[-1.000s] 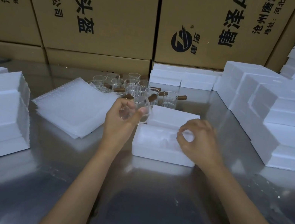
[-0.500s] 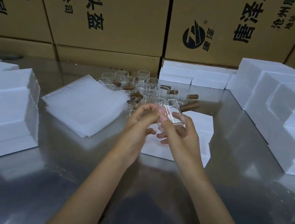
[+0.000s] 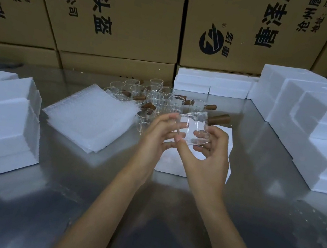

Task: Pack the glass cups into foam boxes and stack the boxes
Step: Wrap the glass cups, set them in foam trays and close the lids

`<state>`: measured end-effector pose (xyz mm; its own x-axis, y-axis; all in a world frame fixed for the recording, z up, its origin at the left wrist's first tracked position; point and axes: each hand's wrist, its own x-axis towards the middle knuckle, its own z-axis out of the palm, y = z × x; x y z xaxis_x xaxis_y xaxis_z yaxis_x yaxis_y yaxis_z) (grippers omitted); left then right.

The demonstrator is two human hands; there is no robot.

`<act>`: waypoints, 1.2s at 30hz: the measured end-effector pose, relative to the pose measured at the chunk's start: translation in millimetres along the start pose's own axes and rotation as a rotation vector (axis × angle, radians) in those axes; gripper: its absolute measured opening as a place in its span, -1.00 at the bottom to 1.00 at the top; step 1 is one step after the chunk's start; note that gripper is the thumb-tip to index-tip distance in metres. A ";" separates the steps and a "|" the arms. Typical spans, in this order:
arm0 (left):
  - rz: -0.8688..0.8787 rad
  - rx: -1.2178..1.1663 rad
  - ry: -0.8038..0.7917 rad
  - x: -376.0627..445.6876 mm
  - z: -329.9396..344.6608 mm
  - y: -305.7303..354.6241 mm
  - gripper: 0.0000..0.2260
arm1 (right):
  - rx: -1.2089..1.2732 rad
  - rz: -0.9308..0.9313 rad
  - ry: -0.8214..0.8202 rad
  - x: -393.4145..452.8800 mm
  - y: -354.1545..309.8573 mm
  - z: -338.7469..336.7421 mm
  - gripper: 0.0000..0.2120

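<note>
Both hands hold one clear glass cup (image 3: 195, 129) with a brown wooden handle (image 3: 218, 119) just above an open white foam box (image 3: 169, 164) on the steel table. My left hand (image 3: 162, 133) touches the cup's left side with its fingertips. My right hand (image 3: 207, 153) cradles the cup from below and the right, fingers curled round its base. The cup is tilted, handle pointing up and right. Several more glass cups (image 3: 154, 96) with wooden handles stand in a cluster behind the hands. The box interior is mostly hidden by the hands.
A pile of bubble-wrap sheets (image 3: 92, 115) lies left of the cups. Foam boxes are stacked at the left (image 3: 2, 128), at the right (image 3: 321, 129) and along the back (image 3: 211, 83). Large cardboard cartons (image 3: 116, 12) wall off the table's far edge.
My left hand brought the cup from the left over the foam box, and my right hand left the box's rim and took the cup from below. The view has shifted closer.
</note>
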<state>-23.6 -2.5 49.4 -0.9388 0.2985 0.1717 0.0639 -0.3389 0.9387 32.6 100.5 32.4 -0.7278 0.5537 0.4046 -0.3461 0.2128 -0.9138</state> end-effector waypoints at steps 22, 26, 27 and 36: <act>0.739 1.006 0.229 -14.6 8.2 -17.0 -0.41 | 0.223 0.032 -0.061 3.7 -3.7 -4.9 -0.46; 0.606 0.917 0.248 -12.3 5.4 -15.3 -0.30 | 0.393 0.298 -0.153 10.5 -7.1 -11.1 -0.49; 0.587 0.888 0.220 -12.1 3.6 -13.9 -0.30 | 0.443 0.346 -0.176 12.0 -8.4 -12.1 -0.51; 0.339 0.369 0.035 -16.4 11.0 -5.8 -0.21 | 0.848 0.598 -0.327 15.9 -14.6 -20.5 -0.57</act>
<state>-4.9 4.4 44.4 -0.8549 0.1941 0.4811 0.4767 -0.0717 0.8761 38.3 122.7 51.4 -0.9934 0.1148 0.0073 -0.0877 -0.7146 -0.6940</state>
